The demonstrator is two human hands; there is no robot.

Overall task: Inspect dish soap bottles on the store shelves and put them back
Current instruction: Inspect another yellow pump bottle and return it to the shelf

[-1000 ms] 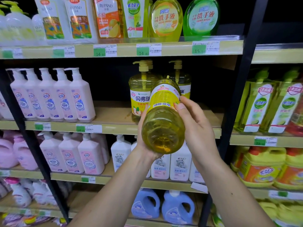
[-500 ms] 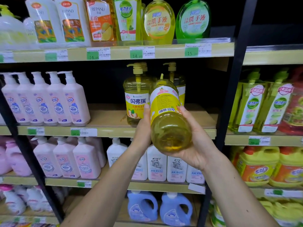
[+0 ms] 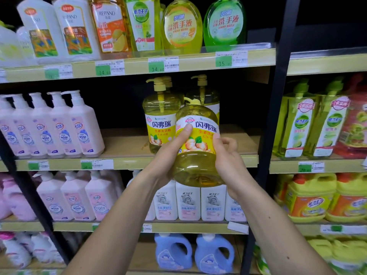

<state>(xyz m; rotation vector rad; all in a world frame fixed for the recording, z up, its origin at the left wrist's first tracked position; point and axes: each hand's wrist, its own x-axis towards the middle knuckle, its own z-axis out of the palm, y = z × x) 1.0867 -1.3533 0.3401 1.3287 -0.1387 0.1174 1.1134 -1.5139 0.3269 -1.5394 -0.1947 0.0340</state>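
row of pale pink plastic pump bottles (image 3: 65, 126) along the left end of the middle shelf (image 3: 123, 162). my left hand (image 3: 168, 155) wraps the left side of the round clear bottle of yellow dish soap (image 3: 196, 147), thumb pressed on its label. bottle held off the shelf, in front of the shelf's front edge, tilted with its base toward me, label with ginger picture facing me. just behind it, two matching yellow pump bottles (image 3: 160, 120) stand on the shelf. my right hand (image 3: 228, 157) cups the right side and underside, fingers curled round it. green-yellow bottles (image 3: 301, 124) on the right bay.
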